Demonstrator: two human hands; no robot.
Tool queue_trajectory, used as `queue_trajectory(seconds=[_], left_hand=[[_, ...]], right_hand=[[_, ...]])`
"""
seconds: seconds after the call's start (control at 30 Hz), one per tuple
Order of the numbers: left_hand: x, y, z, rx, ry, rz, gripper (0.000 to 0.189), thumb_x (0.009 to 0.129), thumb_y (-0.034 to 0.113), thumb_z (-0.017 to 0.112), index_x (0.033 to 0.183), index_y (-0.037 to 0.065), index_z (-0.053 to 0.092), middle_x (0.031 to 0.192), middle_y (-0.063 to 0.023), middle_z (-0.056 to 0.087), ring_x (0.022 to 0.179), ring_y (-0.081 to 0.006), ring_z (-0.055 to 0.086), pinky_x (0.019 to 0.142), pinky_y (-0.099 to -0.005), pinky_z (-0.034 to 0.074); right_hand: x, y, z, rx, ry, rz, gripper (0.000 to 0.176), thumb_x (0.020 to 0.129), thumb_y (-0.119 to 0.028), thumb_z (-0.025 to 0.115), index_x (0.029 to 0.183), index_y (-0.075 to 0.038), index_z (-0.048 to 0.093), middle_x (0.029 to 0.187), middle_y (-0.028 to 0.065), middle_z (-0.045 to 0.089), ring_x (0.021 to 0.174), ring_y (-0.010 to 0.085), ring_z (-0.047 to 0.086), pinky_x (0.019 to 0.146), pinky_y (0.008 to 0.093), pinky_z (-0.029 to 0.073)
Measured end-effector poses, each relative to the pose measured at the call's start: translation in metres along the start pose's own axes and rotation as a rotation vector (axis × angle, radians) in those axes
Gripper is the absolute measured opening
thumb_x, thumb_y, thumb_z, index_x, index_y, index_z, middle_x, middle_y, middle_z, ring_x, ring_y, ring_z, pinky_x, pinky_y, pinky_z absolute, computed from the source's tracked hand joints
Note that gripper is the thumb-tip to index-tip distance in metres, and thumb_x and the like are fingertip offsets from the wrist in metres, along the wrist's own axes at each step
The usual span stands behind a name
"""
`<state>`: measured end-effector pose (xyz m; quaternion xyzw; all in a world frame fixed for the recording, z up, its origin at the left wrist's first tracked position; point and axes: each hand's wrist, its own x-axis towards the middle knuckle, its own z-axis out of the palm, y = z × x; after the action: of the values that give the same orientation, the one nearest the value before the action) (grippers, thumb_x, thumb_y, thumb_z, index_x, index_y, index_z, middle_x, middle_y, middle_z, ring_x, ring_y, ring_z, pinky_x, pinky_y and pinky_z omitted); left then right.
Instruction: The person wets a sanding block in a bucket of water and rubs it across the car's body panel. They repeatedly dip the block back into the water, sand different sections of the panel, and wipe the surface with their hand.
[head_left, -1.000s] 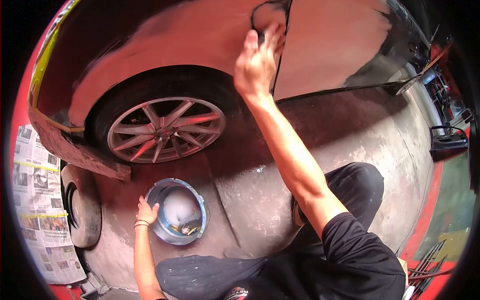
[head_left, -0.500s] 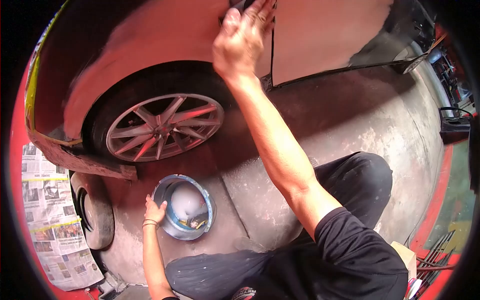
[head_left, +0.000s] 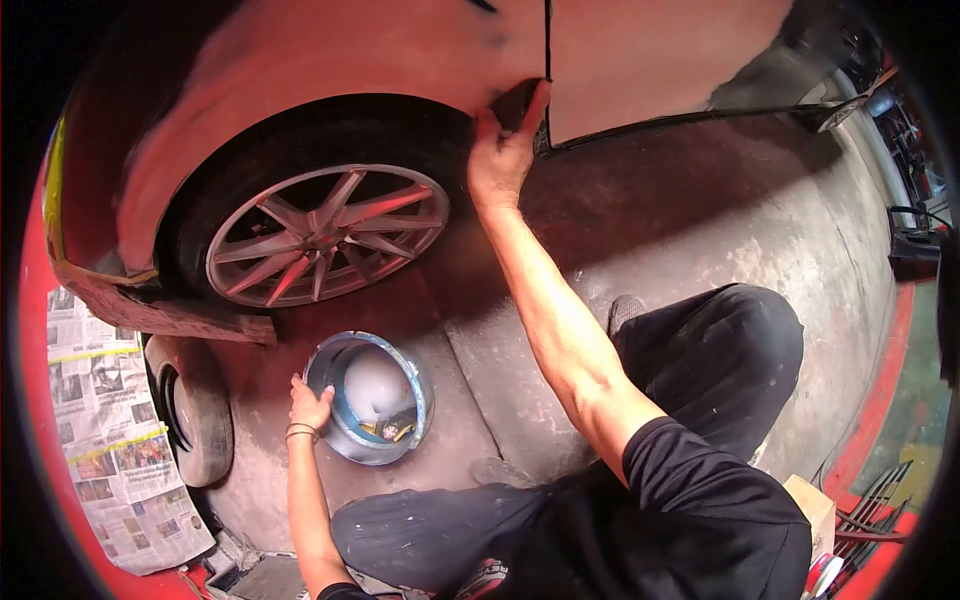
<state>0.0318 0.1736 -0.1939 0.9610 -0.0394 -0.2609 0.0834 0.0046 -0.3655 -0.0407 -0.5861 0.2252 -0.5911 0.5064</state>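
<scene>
My left hand (head_left: 312,405) grips the left rim of a round blue bucket (head_left: 418,385), thumb over the edge. Inside the bucket are whitish liquid and some small dark and yellow pieces I cannot make out. With my right hand (head_left: 503,160) I hold a dark flat pad (head_left: 513,104) against the lower corner of a car's fender (head_left: 380,60), between the wheel arch and the door gap. My thumb and a finger lie along the pad's two sides. The fender has a dull, reddish-lit surface with dark smudges near the top.
The car's spoked wheel (head_left: 325,235) stands left of my right arm, with the door panel (head_left: 650,70) to the right. A loose tyre (head_left: 200,410) and taped newspaper (head_left: 125,450) are at left. A black case (head_left: 915,245) sits at far right.
My right hand has moved down the fender with the dark pad, from high beside the door gap to the lower corner. My left hand stays on the bucket rim.
</scene>
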Motion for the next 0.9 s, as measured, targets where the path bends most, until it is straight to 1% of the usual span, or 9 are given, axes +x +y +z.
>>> queue_trajectory(seconds=[0.13, 0.27, 0.33, 0.37, 0.47, 0.67, 0.8, 0.87, 0.9], left_hand=[[0.005, -0.005, 0.000, 0.037, 0.016, -0.006, 0.107, 0.097, 0.045, 0.078, 0.172, 0.002, 0.014, 0.171, -0.0309, 0.037, 0.154, -0.0479, 0.045, 0.127, -0.0637, 0.033], [-0.005, 0.007, -0.010, 0.018, -0.019, -0.041, 0.108, 0.098, 0.044, 0.077, 0.173, 0.002, 0.012, 0.172, -0.0308, 0.035, 0.156, -0.0475, 0.044, 0.128, -0.0621, 0.033], [0.001, 0.005, -0.007, 0.011, -0.027, -0.058, 0.107, 0.099, 0.044, 0.076, 0.173, 0.002, 0.011, 0.173, -0.0307, 0.034, 0.156, -0.0474, 0.044, 0.128, -0.0609, 0.033], [0.000, 0.004, -0.005, 0.011, -0.024, -0.047, 0.107, 0.099, 0.043, 0.076, 0.173, 0.002, 0.012, 0.172, -0.0311, 0.034, 0.156, -0.0476, 0.044, 0.128, -0.0594, 0.034], [0.002, 0.001, -0.004, 0.007, -0.001, -0.007, 0.105, 0.099, 0.040, 0.075, 0.173, 0.000, 0.013, 0.171, -0.0330, 0.034, 0.155, -0.0482, 0.044, 0.129, -0.0546, 0.035], [-0.009, 0.014, -0.013, 0.031, -0.016, -0.021, 0.104, 0.099, 0.038, 0.076, 0.171, -0.004, 0.013, 0.168, -0.0378, 0.036, 0.154, -0.0497, 0.044, 0.129, -0.0492, 0.038], [-0.007, 0.011, -0.012, 0.052, -0.035, -0.005, 0.105, 0.099, 0.037, 0.077, 0.170, -0.007, 0.013, 0.168, -0.0376, 0.037, 0.154, -0.0497, 0.045, 0.129, -0.0488, 0.038], [0.000, 0.008, -0.011, 0.048, -0.032, -0.004, 0.105, 0.099, 0.036, 0.077, 0.169, -0.009, 0.013, 0.168, -0.0375, 0.037, 0.154, -0.0494, 0.045, 0.129, -0.0484, 0.037], [-0.002, 0.011, -0.011, 0.067, -0.029, -0.010, 0.106, 0.099, 0.036, 0.078, 0.168, -0.011, 0.013, 0.169, -0.0381, 0.035, 0.156, -0.0484, 0.042, 0.130, -0.0468, 0.036]], right_hand=[[0.014, -0.041, 0.013, -0.182, 0.064, -0.129, 0.069, 0.105, -0.003, 0.045, 0.173, -0.009, 0.030, 0.178, 0.0243, 0.030, 0.164, 0.0396, 0.033, 0.131, 0.0433, 0.034], [0.016, -0.029, -0.006, -0.277, -0.083, -0.246, 0.078, 0.100, 0.005, 0.047, 0.174, -0.008, 0.026, 0.179, 0.0236, 0.027, 0.167, 0.0395, 0.024, 0.136, 0.0469, 0.023], [0.001, 0.020, -0.023, -0.246, -0.080, -0.026, 0.070, 0.108, 0.001, 0.045, 0.175, -0.011, 0.027, 0.179, 0.0222, 0.029, 0.168, 0.0335, 0.023, 0.133, 0.0399, 0.029], [-0.007, 0.036, -0.030, 0.126, -0.068, 0.105, 0.072, 0.106, 0.003, 0.047, 0.175, -0.010, 0.028, 0.180, 0.0211, 0.030, 0.165, 0.0319, 0.032, 0.133, 0.0430, 0.027], [-0.001, 0.049, -0.057, 0.475, 0.081, 0.482, 0.058, 0.106, -0.001, 0.046, 0.164, -0.001, 0.050, 0.163, 0.0110, 0.056, 0.146, 0.0212, 0.053, 0.126, 0.0338, 0.037], [-0.010, 0.082, -0.066, 0.416, 0.139, 0.563, 0.057, 0.108, -0.008, 0.044, 0.164, 0.003, 0.045, 0.160, 0.0113, 0.057, 0.144, 0.0203, 0.055, 0.124, 0.0347, 0.040], [-0.001, 0.015, 0.006, -0.237, 0.117, 0.056, 0.061, 0.119, -0.020, 0.042, 0.174, -0.002, 0.022, 0.169, 0.0252, 0.045, 0.152, 0.0301, 0.051, 0.126, 0.0340, 0.035], [0.000, 0.022, 0.032, -0.507, 0.290, -0.036, 0.057, 0.120, -0.023, 0.040, 0.171, -0.001, 0.028, 0.157, 0.0288, 0.056, 0.143, 0.0357, 0.058, 0.120, 0.0372, 0.040], [0.005, 0.034, 0.030, -0.296, 0.300, 0.144, 0.056, 0.120, -0.026, 0.041, 0.168, 0.001, 0.032, 0.153, 0.0269, 0.059, 0.141, 0.0345, 0.059, 0.117, 0.0384, 0.042]])
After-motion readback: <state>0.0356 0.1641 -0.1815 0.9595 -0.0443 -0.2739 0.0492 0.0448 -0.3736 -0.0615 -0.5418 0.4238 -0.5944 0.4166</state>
